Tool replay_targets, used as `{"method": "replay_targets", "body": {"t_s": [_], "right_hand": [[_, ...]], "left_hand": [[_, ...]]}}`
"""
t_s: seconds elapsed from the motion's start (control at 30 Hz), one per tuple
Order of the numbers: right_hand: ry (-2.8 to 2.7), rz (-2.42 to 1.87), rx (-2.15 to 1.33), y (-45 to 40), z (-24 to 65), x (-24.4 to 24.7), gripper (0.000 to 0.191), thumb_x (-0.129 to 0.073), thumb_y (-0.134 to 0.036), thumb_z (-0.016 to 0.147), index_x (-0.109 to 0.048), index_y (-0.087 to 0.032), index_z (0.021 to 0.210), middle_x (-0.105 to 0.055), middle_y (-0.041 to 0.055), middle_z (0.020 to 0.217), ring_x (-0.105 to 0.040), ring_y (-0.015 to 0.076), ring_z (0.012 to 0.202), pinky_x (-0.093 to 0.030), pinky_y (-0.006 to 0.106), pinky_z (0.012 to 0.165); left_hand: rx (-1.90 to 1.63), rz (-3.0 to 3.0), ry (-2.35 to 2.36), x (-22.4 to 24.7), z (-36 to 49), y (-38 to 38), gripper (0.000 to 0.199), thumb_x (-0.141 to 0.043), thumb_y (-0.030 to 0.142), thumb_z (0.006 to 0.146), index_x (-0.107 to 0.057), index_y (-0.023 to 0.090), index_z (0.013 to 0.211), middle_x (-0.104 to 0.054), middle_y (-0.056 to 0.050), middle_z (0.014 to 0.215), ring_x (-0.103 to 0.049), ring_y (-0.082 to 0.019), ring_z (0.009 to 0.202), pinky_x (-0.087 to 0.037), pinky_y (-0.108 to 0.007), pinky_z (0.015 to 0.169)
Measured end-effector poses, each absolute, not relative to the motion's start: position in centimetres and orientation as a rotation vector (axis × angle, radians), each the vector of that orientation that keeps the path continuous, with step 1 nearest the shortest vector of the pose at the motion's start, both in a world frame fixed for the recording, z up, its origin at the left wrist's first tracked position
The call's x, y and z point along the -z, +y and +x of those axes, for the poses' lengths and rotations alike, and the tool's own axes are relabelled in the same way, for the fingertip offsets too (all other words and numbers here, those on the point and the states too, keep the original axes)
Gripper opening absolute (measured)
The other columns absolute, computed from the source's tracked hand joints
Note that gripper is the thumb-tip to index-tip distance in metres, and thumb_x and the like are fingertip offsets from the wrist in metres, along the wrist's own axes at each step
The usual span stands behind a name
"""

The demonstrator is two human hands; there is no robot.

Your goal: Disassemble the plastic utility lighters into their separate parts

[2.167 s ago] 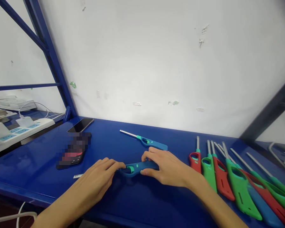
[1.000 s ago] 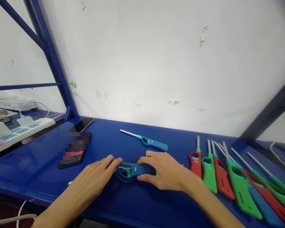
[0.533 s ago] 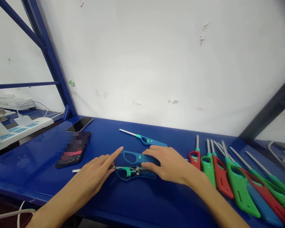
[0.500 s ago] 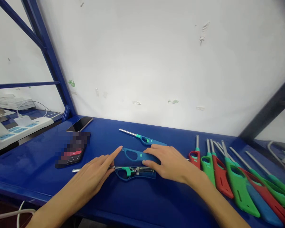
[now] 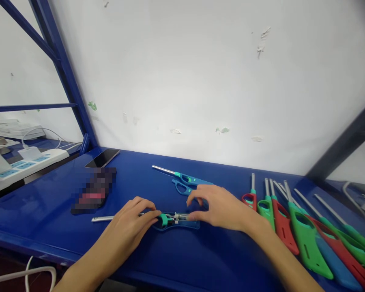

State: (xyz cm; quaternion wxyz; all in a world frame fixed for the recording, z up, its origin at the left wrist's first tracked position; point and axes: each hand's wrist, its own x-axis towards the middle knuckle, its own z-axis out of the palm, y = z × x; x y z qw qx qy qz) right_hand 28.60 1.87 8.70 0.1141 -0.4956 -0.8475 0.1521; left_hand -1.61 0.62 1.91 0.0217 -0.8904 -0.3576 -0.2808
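Note:
A gas lighter [image 5: 178,224] with its blue casing opened lies on the blue table, its metal tube pointing left and its inner parts showing. My left hand [image 5: 136,221] is closed over it, fingertips by the green trigger [image 5: 163,220]. My right hand [image 5: 220,207] hovers at its right end, thumb beside the clear fuel tank [image 5: 184,217], index finger curled above with a gap between. A loose blue casing half [image 5: 182,188] lies behind, partly hidden by my right hand. Farther back rests a closed blue lighter [image 5: 194,180].
Several red, green and blue lighters [image 5: 310,239] lie in a row at the right. A phone [image 5: 103,158] and a blurred dark object [image 5: 94,190] are at the left. A white power strip [image 5: 30,164] stands beyond the left edge; a white wall closes the back.
My right hand has let go of the blue casing half, which now lies farther back. It has come down to the tank end. My left hand has shifted right, onto the trigger area.

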Motion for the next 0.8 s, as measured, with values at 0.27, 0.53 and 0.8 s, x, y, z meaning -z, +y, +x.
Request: {"method": "replay_targets", "body": {"t_s": [0.27, 0.53, 0.8], "right_hand": [[-2.513, -1.366, -0.601, 1.9, 27.9, -8.5, 0.019, -0.089, -0.041, 0.087, -0.078, -0.026, 0.091, -0.073, -0.0015, 0.089, -0.066, 0.0188, 0.081, -0.04, 0.029, 0.066], [-2.514, -1.342, -0.604, 1.7, 27.7, -8.8, 0.016, -0.086, -0.038, 0.091, -0.078, -0.025, 0.085, -0.077, -0.002, 0.088, -0.068, 0.0186, 0.08, -0.04, 0.03, 0.065], [-2.525, -1.326, -0.568, 1.4, 27.8, -8.8, 0.012, -0.08, -0.036, 0.096, -0.082, -0.027, 0.089, -0.08, -0.0004, 0.093, -0.071, 0.0212, 0.087, -0.042, 0.031, 0.069]], "left_hand": [[0.942, -2.778, -1.256, -2.6, -1.0, 0.8, 0.029, -0.05, 0.03, 0.112, -0.075, 0.026, 0.1, -0.075, 0.0, 0.098, -0.068, -0.019, 0.09, -0.056, -0.031, 0.083], [0.976, -2.76, -1.403, -3.1, -0.7, 0.6, 0.029, -0.045, 0.027, 0.109, -0.068, 0.026, 0.091, -0.074, 0.001, 0.089, -0.069, -0.019, 0.082, -0.056, -0.031, 0.075], [1.083, -2.63, -1.496, -3.2, -1.7, 0.5, 0.024, -0.047, 0.039, 0.112, -0.066, 0.028, 0.101, -0.076, 0.004, 0.094, -0.074, -0.016, 0.081, -0.057, -0.026, 0.075]]}}
